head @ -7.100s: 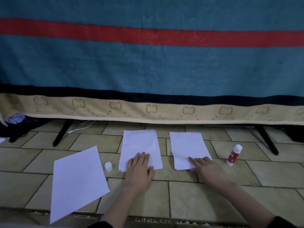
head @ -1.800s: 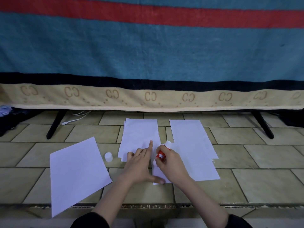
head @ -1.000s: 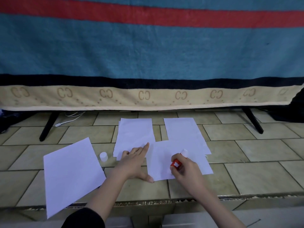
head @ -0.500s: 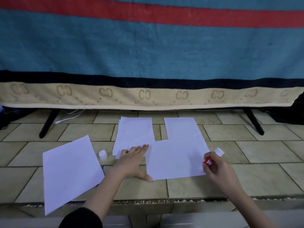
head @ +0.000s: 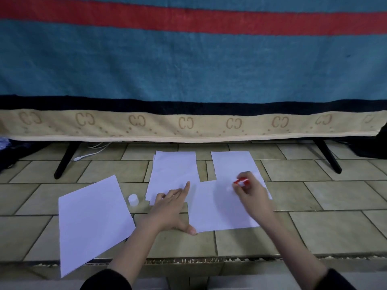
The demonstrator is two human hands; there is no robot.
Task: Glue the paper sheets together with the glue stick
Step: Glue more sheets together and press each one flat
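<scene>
Left hand (head: 170, 208): palm down, flat, fingers straight and spread, index finger pointing forward, thumb splayed out to its right side. Forearm bare, running back and to the left into a dark sleeve.

Right hand (head: 250, 195): fingers curled into a grip round the glue stick (head: 241, 182), which juts out ahead of the knuckles; outline blurred. Wrist bent slightly inward. Forearm bare, angled back and to the right into a dark cuff.

Both 2 hands apart, not touching.
</scene>
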